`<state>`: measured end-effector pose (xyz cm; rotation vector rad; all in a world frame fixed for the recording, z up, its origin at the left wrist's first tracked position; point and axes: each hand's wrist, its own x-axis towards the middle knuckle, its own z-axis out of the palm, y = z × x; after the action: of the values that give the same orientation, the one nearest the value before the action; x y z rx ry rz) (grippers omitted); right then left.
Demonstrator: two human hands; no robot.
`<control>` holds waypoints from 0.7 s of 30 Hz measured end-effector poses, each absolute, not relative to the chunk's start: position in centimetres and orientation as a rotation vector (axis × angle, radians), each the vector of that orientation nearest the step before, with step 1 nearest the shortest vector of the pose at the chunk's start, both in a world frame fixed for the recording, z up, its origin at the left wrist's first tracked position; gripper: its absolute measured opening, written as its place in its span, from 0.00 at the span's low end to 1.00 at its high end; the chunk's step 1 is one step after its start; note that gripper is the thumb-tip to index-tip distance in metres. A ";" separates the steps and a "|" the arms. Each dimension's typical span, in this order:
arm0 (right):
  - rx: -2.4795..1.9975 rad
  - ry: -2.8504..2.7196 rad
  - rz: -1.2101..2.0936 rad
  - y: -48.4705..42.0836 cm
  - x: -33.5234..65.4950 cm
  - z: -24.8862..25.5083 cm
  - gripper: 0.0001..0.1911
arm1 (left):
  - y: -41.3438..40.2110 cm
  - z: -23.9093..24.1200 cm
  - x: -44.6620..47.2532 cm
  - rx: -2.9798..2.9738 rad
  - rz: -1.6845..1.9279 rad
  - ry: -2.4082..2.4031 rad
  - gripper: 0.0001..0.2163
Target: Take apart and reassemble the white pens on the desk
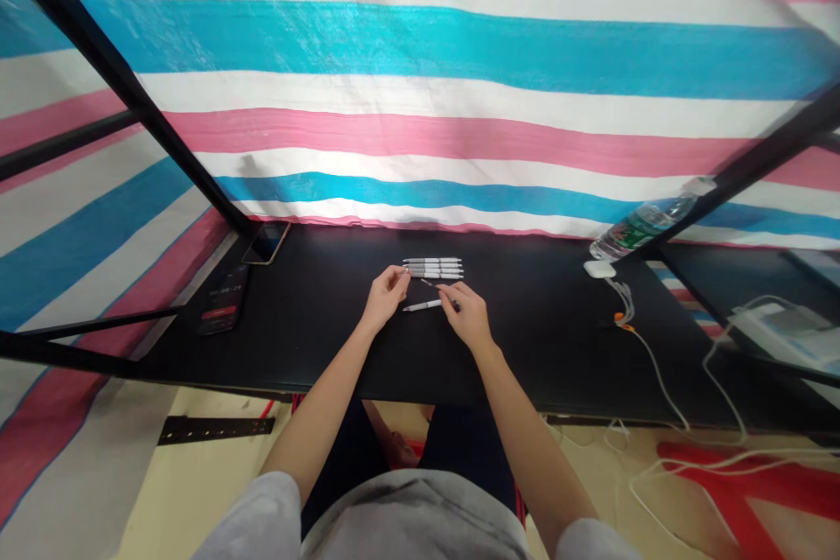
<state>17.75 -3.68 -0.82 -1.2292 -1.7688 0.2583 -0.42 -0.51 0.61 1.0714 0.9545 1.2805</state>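
Several white pens [437,262] lie side by side in a row on the black table [315,315], just beyond my hands. My right hand [467,312] pinches a thin dark rod [428,283], which looks like a pen refill, its tip pointing left toward my other hand. My left hand [386,296] has thumb and fingertips together at the left end of the row; a small shiny bit shows there, too small to name. Another white pen [423,306] lies between my hands, its right end hidden by the right hand.
A phone [268,243] and a second phone with a lit timer [223,302] lie at the left. At the right, a water bottle [643,223] stands by a white charger [599,269] with cables [647,346]. Black frame posts and striped sheeting [420,140] enclose the table.
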 end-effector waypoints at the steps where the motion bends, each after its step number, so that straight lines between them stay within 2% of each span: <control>1: -1.228 -1.764 0.256 -3.7 17.7 -0.8 0.13 | -0.6 0.7 -0.4 1.092 1.282 0.975 0.15; 9: -1.223 -1.759 0.278 -3.7 17.7 -0.7 0.14 | -0.6 1.1 -0.8 1.149 1.397 1.058 0.12; 21: -1.212 -1.763 0.264 -3.7 17.7 -0.7 0.14 | -0.3 1.0 -0.8 0.832 1.349 0.843 0.17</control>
<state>17.71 -3.71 -0.65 -1.2121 -1.7627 0.2644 -0.76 -0.29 1.00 0.8324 0.8432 1.3487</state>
